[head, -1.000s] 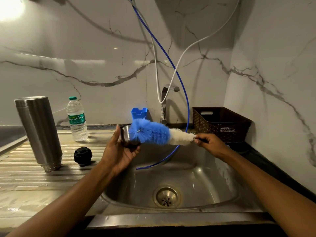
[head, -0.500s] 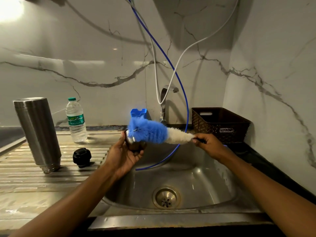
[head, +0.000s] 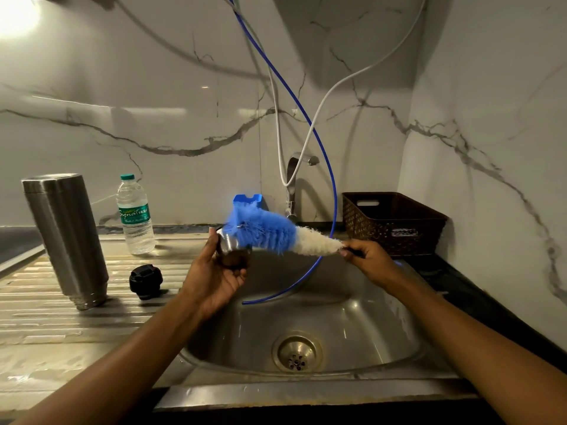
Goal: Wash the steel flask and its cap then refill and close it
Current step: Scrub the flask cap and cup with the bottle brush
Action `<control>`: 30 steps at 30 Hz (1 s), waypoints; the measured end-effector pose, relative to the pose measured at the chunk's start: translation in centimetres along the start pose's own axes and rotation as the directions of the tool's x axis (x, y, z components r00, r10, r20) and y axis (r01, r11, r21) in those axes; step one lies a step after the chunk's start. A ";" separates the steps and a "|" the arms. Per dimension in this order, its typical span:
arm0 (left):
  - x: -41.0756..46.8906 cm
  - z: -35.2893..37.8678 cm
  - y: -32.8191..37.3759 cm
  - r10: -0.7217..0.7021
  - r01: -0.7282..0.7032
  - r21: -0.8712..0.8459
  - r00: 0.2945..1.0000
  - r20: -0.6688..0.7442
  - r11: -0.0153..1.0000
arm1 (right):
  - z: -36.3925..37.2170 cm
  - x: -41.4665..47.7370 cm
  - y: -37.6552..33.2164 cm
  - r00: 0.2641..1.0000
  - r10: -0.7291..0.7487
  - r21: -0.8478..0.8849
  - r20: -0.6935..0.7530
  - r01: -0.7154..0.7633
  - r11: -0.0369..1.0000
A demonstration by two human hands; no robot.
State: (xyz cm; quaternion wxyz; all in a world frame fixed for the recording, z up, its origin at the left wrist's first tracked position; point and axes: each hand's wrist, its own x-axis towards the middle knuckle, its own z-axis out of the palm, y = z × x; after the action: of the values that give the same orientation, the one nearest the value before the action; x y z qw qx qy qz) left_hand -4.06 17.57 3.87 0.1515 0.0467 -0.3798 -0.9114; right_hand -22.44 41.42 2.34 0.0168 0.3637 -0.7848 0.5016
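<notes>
Over the sink [head: 352,317], at about eleven o'clock from its drain, the left hand [head: 214,277] cradles the steel cap [head: 230,245] with the thumb curled along its far side and the fingers curled beneath. At one o'clock from the drain, the right hand [head: 365,259] pinches the thin handle of the bottle brush [head: 270,233]. Its blue bristle head is pressed against the cap's open end; how far in it reaches cannot be told.

The steel flask [head: 66,237] stands mouth-down on the ribbed drainboard [head: 46,317], at nine o'clock from the left hand and well apart from it. A black stopper [head: 145,280] lies between them, and a water bottle [head: 136,216] stands at eleven o'clock.

The cap looks small, light and rigid — smooth steel that would likely turn slippery once wet or soapy. A hold round its side wall, thumb opposite the fingers, leaves the rim free for the bristles. The flask is probably heavier and, being tall and slick, liable to topple. It is best taken round the middle of its body.
</notes>
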 end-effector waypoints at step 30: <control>-0.2 0.1 -0.1 0.037 -0.038 -0.030 0.999 -0.017 0.999 | 1.0 0.1 -0.5 0.997 -0.076 -0.028 0.001 0.076 0.997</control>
State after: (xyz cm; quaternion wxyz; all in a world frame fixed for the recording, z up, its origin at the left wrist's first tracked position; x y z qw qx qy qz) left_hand -3.92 17.76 3.88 0.1723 0.0447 -0.3656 -0.9136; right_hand -21.90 40.49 2.28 0.0410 0.3931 -0.7773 0.4895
